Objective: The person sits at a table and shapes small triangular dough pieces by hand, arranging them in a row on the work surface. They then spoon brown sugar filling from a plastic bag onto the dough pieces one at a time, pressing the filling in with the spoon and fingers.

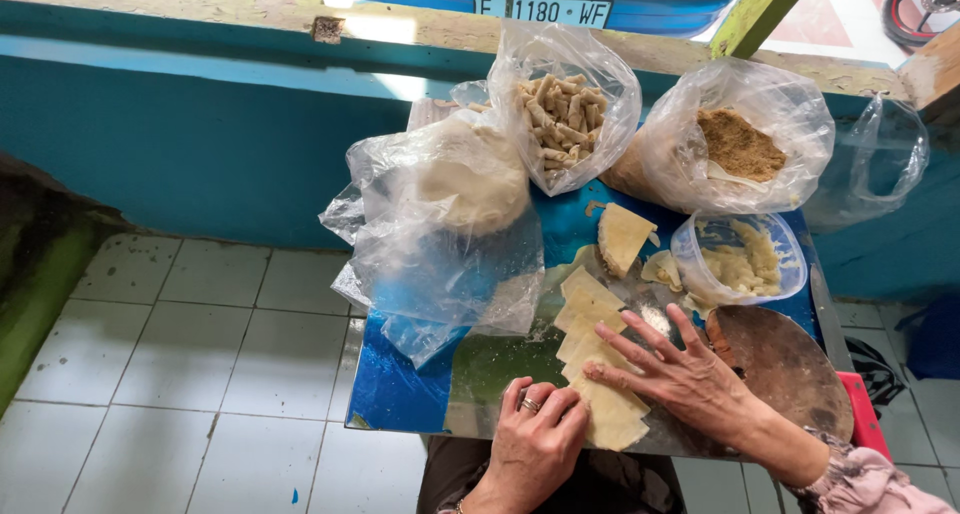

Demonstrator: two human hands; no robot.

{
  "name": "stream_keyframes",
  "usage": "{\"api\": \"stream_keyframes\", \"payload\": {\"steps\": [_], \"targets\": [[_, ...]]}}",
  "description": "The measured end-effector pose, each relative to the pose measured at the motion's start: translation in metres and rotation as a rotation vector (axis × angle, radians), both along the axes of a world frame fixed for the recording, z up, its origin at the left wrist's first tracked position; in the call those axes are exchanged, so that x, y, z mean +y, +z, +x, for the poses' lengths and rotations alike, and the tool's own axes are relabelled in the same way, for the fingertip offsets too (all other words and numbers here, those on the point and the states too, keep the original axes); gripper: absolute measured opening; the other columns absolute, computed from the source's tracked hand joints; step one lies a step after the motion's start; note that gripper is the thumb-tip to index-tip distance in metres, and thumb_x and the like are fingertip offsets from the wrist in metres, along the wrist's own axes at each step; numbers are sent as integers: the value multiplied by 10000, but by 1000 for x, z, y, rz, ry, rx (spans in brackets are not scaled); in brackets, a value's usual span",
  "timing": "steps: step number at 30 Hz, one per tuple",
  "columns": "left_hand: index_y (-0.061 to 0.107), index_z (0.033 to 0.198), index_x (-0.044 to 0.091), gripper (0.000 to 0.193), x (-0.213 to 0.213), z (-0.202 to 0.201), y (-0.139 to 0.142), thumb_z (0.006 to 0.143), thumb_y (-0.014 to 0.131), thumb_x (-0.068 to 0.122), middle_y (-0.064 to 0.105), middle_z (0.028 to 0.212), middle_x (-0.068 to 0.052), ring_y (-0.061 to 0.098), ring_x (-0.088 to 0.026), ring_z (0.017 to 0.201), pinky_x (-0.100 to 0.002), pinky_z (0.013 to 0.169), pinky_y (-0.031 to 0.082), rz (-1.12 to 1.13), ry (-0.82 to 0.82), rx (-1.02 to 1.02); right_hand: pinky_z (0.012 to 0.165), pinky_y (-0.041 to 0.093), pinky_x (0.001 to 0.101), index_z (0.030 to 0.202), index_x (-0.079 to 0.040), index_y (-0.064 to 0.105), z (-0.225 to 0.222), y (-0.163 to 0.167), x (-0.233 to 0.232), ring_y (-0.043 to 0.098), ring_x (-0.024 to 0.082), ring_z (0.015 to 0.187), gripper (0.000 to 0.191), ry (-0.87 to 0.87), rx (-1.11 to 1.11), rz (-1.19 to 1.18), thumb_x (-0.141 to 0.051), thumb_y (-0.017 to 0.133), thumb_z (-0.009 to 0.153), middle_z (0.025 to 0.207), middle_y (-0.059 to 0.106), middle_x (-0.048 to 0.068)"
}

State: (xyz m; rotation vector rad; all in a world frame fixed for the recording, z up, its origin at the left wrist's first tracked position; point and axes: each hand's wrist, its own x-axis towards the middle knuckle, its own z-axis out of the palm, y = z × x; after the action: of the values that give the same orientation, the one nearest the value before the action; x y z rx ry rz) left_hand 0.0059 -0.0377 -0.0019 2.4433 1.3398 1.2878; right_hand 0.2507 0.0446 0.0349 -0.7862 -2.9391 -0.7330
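- The row of pale yellow square dough sheets [592, 359] is laid down the middle of the blue tabletop [395, 389].
- The nearest sheet is pressed by the right hand [685, 374], fingers spread flat, nothing gripped.
- The same sheet's left edge is touched by the left hand [535, 439], fingers curled under; a ring is worn.
- A clear round plastic tub of filling [742, 259] is set just beyond.

A teal wall [190, 144] runs behind, capped by a worn wooden ledge [200, 4] catching daylight. Pale square floor tiles [180, 354] with dark grout spread below. A green post [760, 14] leans at the upper right.
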Motion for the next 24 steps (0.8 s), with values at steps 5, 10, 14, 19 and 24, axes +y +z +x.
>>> {"api": "stream_keyframes", "payload": {"steps": [5, 10, 14, 19, 24], "targets": [[689, 1024, 108, 187, 1, 1, 2, 838, 707, 124, 657, 1053, -11, 635, -220, 1006, -487, 1016, 437, -17, 3, -4, 1187, -7, 645, 1562, -458, 325, -3, 0, 19, 218, 313, 1518, 733, 4, -20, 30, -200, 528, 906, 1670, 236, 31], [687, 1103, 83, 224, 7, -9, 10, 921, 745, 200, 668, 989, -46, 632, -256, 941, -479, 1012, 423, -207, -87, -85, 1159, 45, 666, 1564, -453, 336, -5, -4, 40, 214, 317, 1528, 733, 14, -67, 113, -193, 535, 908, 1681, 222, 35], [676, 1203, 85, 274, 25, -11, 13, 967, 720, 218, 684, 1102, -87, 628, -282, 1034, -436, 989, 440, -323, -127, -36, 1124, 174, 692, 1549, -420, 354, -7, -4, 49, 249, 327, 1496, 712, -1, -33, 46, -216, 542, 894, 1665, 238, 53], [598, 1351, -6, 500, 56, 4, 6, 897, 623, 201, 579, 1431, -163, 530, -319, 1305, -517, 1033, 397, -138, 87, 220, 1141, 210, 690, 1560, -396, 357, -11, -3, 56, 300, 318, 1488, 693, -46, -73, 92, -254, 539, 906, 1670, 253, 43], [576, 1357, -38, 481, 61, 7, -5, 943, 568, 204, 540, 1480, -177, 499, -342, 1354, -560, 1046, 380, -173, 100, 290, 1112, 186, 735, 1531, -402, 350, -16, -4, 68, 379, 341, 1402, 737, -75, 43, -8, -309, 575, 836, 1634, 278, 73]]}}
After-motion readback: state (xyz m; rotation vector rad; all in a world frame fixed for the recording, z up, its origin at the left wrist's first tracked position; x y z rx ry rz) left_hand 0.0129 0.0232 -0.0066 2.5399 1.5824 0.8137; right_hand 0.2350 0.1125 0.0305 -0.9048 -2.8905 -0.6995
